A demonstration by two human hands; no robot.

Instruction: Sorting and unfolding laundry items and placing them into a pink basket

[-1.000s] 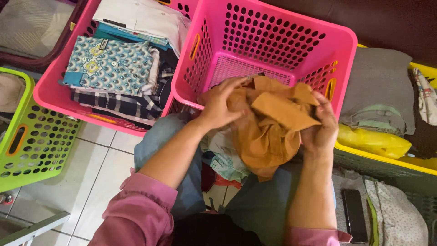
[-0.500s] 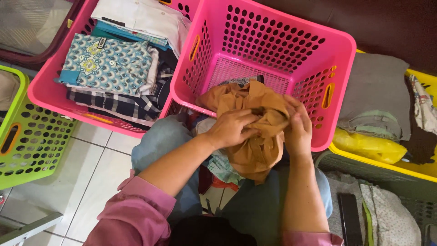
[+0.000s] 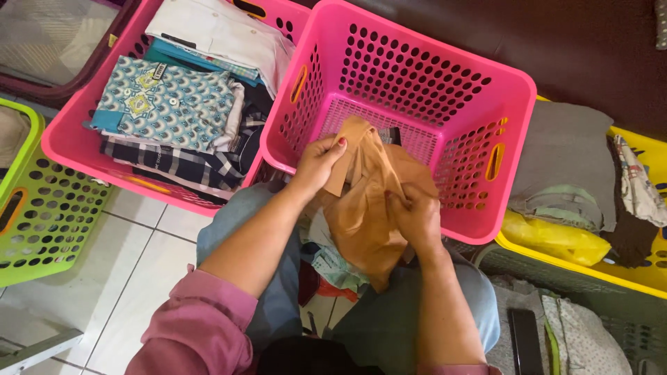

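An orange-brown garment hangs bunched over my lap, in front of the near wall of a pink perforated basket. My left hand pinches its upper edge between thumb and fingers. Lower and to the right, my right hand grips a fold of the same cloth. A dark patterned piece lies on the basket's floor, mostly hidden by the garment. More crumpled clothes lie between my knees.
A second pink basket at left holds folded shirts, a teal patterned one on top. A green basket stands at far left. A yellow basket with clothes is at right. A dark phone lies lower right.
The garment has been turned and drawn out longer. My left hand moved up to pinch its top edge; my right hand shifted left and down onto a fold.
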